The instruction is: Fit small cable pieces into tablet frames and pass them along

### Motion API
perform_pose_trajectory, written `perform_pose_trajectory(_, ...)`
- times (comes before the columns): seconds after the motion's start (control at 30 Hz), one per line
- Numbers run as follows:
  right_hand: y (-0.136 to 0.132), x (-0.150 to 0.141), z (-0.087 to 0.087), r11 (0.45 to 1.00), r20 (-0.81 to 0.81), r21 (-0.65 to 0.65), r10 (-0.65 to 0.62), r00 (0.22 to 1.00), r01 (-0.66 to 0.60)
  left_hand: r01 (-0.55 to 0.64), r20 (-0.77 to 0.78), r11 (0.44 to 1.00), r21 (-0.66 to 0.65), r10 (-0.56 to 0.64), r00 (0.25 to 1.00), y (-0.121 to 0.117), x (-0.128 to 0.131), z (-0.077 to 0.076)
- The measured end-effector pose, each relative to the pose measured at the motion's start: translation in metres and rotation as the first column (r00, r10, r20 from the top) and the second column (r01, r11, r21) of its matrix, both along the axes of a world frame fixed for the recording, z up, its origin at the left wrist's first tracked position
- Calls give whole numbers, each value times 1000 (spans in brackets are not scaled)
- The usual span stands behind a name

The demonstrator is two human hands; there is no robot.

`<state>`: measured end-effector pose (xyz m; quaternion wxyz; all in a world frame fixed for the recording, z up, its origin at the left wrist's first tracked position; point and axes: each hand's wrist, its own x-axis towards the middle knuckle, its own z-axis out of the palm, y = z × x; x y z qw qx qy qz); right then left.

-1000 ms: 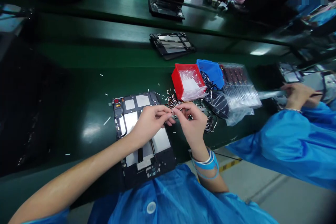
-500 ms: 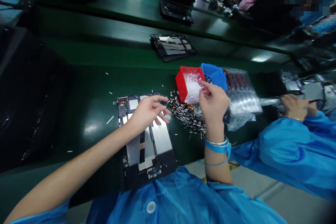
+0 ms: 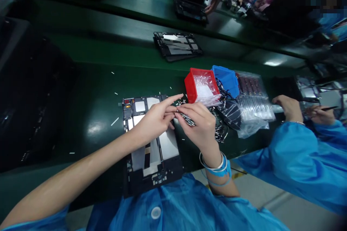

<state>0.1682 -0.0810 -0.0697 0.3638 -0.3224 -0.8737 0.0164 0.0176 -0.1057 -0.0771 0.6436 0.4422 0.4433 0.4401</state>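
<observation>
No readable text or labels.

Green bench (image 3: 81,115) with probable tablet frame (image 3: 155,177)

A tablet housing (image 3: 153,178) lies on the belt (image 3: 89,115) at lower centre, with two bins (image 3: 202,86) and a plastic bag of parts (image 3: 253,97) to its right; another housing (image 3: 176,46) sits behind, nearer the top.

A loose, glossy blue smock (image 3: 173,213) with a round white snap button (image 3: 155,212) is worn, and a blue fabric wrist strap (image 3: 221,170), thin blue cord (image 3: 217,183) and silver bangle (image 3: 212,162) are worn around the right wrist (image 3: 213,155).
</observation>
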Motion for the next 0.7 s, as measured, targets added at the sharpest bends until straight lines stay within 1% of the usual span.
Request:
perform_pose_trajectory(0.1, 2, 2, 2, 999, 61, 47, -6, 998, 3, 6, -24, 1000, -16, -6, 1000, 1, -1, 1)
perform_pose_trajectory(0.17, 11, 10, 4, 997, 69, 63, -50, 996, 46, -3, -14, 998, -65, 2, 1000, 2, -2, 5)
perform_pose_trajectory(0.23, 25, 22, 7, 977, 49, 94, -198, 979, 193, -19, 8, 992, -125, 20, 1000, 3, -4, 9)
perform_pose_trajectory(0.3, 39, 34, 10, 917, 33, 126, -384, 923, 377, -28, 29, 985, -173, 33, 999, 5, -7, 11)
perform_pose_trajectory(0.33, 43, 37, 10, 902, 35, 130, -419, 907, 412, -28, 40, 983, -183, 36, 999, 6, -8, 12)
perform_pose_trajectory(0.37, 45, 38, 10, 908, 48, 125, -409, 911, 401, -24, 55, 982, -186, 35, 998, 7, -8, 12)
perform_pose_trajectory(0.4, 45, 37, 10, 933, 71, 105, -352, 933, 344, -16, 76, 983, -184, 31, 997, 8, -9, 11)
perform_pose_trajectory(0.47, 38, 27, 8, 987, 119, 48, -160, 980, 155, 13, 124, 985, -174, 8, 992, 10, -9, 11)
perform_pose_trajectory(0.53, 27, 14, 5, 1000, 126, -7, -2, 992, 3, 59, 157, 985, -165, -32, 987, 9, -12, 13)
perform_pose_trajectory(0.6, 16, 2, 5, 998, 63, -46, 50, 997, -47, 79, 140, 987, -139, -59, 988, 3, -21, 18)
perform_pose_trajectory(0.63, 12, -4, 5, 996, 8, -80, 49, 999, -49, 54, 93, 993, -109, -44, 995, -3, -28, 21)
perform_pose_trajectory(0.67, 9, -9, 6, 989, -54, -143, 42, 998, -49, -3, 14, 998, -61, 4, 1000, -11, -37, 23)
perform_pose_trajectory(0.7, 7, -15, 6, 970, -119, -237, 34, 992, -61, -89, -95, 996, 9, 89, 992, -21, -47, 23)
